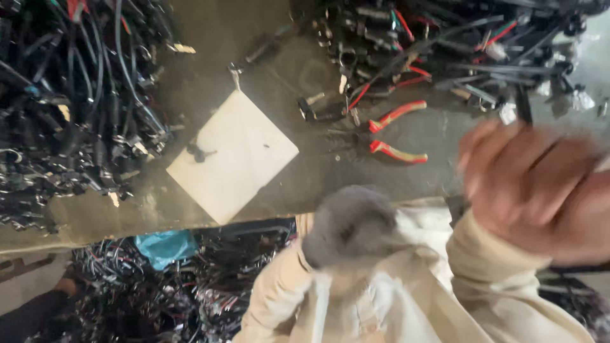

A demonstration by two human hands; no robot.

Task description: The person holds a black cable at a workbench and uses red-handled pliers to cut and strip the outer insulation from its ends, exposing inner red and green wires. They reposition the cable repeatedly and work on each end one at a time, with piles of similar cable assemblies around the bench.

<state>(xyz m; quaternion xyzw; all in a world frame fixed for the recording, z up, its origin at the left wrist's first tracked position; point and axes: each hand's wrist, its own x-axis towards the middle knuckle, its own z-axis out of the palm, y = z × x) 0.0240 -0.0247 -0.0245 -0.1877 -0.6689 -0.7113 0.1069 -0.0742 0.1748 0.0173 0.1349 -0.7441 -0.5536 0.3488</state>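
Observation:
My right hand [534, 184] is blurred at the right edge. Its fingers are curled closed around what looks like a black cable [523, 107] that rises into the tangled pile of black and red cables [445, 44] at the back right. My left hand [349, 225] is a blurred grey lump, seemingly gloved, at the end of a beige sleeve [279, 298] just below the bench's front edge. Whether it holds anything is unclear. Red-handled pliers [394, 133] lie on the bench, left of my right hand.
A pale square board [235, 155] lies on the grey-green bench [210, 38] with a small dark part on it. Another heap of black cables [70, 101] fills the left. Below the bench are more wire scraps [190, 292], a blue bag [165, 246] and someone's dark sleeve [32, 314].

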